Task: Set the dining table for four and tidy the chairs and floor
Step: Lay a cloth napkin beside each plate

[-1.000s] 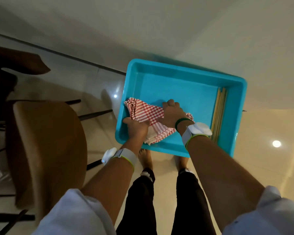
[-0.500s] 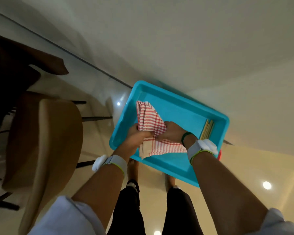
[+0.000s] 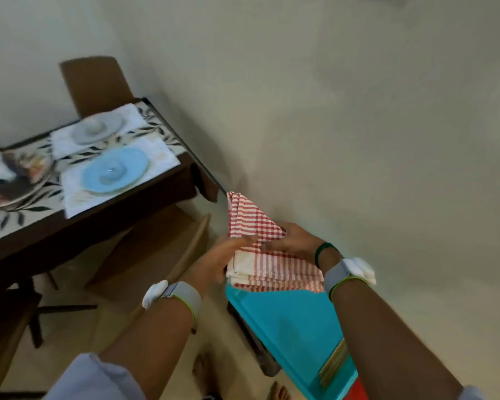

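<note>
Two-handed, gripping stacked red-checked cloths (image 3: 253, 219) over far edge of blue tray (image 3: 289, 321), pinching with left hand (image 3: 227, 256), clamping with right hand (image 3: 296, 241), just beside chair (image 3: 150, 255) at table (image 3: 113, 220) corner.

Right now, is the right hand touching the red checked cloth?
Touching. In the head view the right hand grips the red checked cloth, fingers curled over its fold.

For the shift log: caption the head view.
Left hand and right hand hold red-checked cloths by the turquoise tray.

Plain wall (image 3: 358, 111) (perhaps cream)
</note>
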